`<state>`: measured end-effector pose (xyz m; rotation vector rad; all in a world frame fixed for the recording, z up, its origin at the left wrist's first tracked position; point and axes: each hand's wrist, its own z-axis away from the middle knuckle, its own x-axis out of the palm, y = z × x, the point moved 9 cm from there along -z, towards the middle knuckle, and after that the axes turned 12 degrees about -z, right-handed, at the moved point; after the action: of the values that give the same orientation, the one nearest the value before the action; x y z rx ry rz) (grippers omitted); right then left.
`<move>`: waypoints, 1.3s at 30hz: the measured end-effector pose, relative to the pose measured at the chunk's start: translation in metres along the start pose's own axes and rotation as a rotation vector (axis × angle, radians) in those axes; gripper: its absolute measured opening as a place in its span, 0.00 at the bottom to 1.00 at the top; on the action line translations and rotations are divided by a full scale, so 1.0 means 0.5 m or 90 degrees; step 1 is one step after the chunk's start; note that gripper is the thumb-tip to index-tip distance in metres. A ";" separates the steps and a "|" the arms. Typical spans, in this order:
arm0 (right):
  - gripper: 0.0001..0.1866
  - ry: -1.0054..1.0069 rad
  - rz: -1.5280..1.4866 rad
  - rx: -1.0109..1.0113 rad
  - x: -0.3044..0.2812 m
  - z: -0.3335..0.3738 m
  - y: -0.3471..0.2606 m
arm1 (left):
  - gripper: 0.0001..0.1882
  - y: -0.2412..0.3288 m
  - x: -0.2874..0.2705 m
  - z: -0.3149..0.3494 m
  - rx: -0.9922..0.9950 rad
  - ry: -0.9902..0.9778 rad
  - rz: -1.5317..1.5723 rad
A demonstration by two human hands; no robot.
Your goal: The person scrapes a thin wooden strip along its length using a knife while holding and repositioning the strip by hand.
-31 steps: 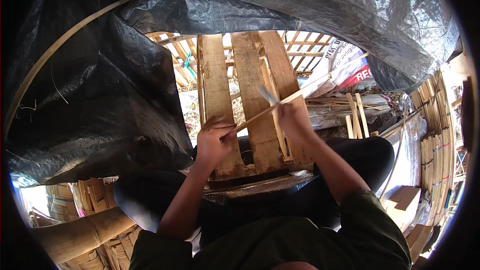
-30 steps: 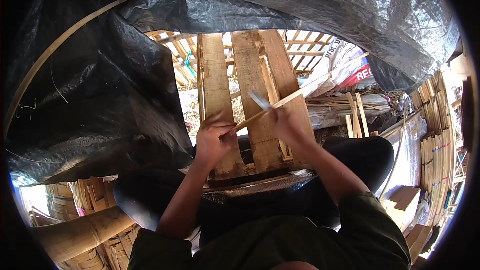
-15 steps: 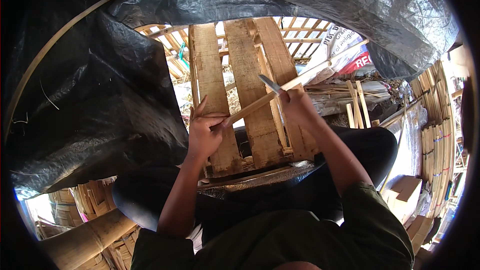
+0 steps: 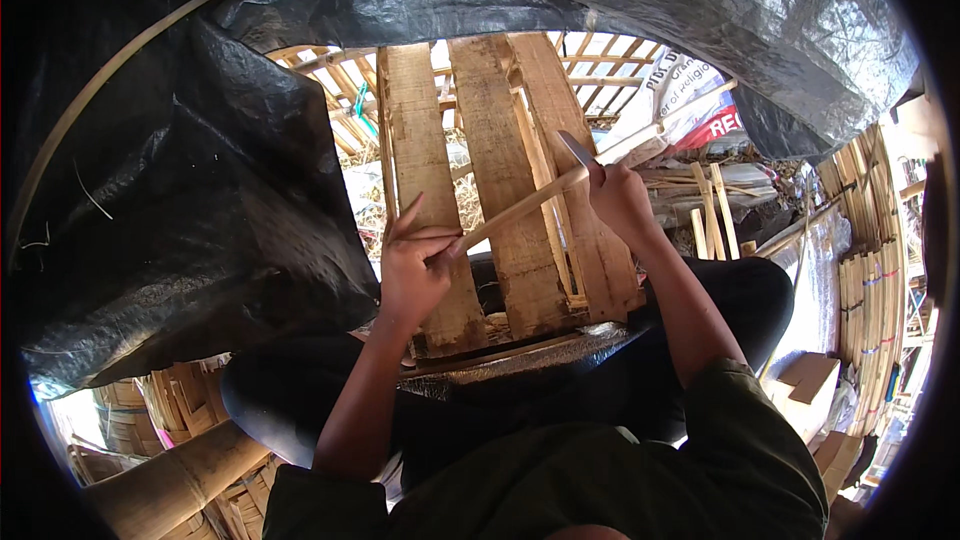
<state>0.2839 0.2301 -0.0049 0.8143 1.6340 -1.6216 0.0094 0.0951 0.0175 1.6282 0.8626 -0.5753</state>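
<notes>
A long, narrow bamboo strip [image 4: 522,207] slants up to the right above a bench of wooden planks [image 4: 512,175]. My left hand [image 4: 415,265] pinches its lower end between thumb and fingers, with another finger stretched upward. In my right hand [image 4: 622,202] is a knife [image 4: 577,150], its handle hidden in the closed fingers and its blade pointing up and left. The blade crosses the strip beyond its middle; whether the edge touches it I cannot tell. Past my right hand the strip runs on toward a white printed sack.
Black plastic sheeting [image 4: 180,210] hangs at the left and overhead. The printed sack [image 4: 690,100] lies behind the bench. Several short bamboo pieces [image 4: 712,210] stand at the right. Bundled slats [image 4: 868,310] and a cardboard box [image 4: 808,380] are farther right; a thick bamboo pole [image 4: 180,475] lies lower left.
My right hand and the knife have moved a little to the right and up along the bamboo strip. My left hand keeps nearly the same place on the lower end.
</notes>
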 end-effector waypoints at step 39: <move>0.20 0.050 -0.041 -0.050 -0.012 -0.010 0.033 | 0.04 0.045 0.026 0.029 -0.005 0.066 0.020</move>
<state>0.3006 0.2357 -0.0094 0.8016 1.7832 -1.5767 0.0360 0.0823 0.0180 1.6727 0.9129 -0.4676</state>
